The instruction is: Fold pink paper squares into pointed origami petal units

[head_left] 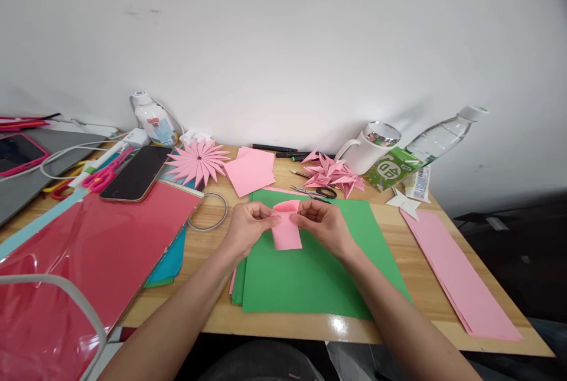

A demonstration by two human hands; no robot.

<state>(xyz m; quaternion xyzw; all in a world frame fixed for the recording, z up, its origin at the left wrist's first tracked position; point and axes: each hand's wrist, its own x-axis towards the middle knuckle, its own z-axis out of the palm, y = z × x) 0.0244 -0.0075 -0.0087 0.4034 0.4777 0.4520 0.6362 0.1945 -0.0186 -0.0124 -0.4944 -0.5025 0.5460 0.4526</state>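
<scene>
A small pink sheet of paper (287,234) is held above the green paper stack (310,280), its top edge curled over toward me. My left hand (251,224) pinches its left side between thumb and fingers. On the opposite side, my right hand (322,220) grips the paper the same way. Just beyond the hands lie black-handled scissors (325,192). Behind them are loose pink squares (252,168), a pink pointed paper star (199,158) and a heap of folded pink pieces (332,174).
A white mug (363,153), a green box (392,168) and a clear bottle (443,133) stand at the back right. Long pink strips (465,274) lie at the right. To the left are a phone (138,173), pink scissors (108,173) and a red paper pack (101,251).
</scene>
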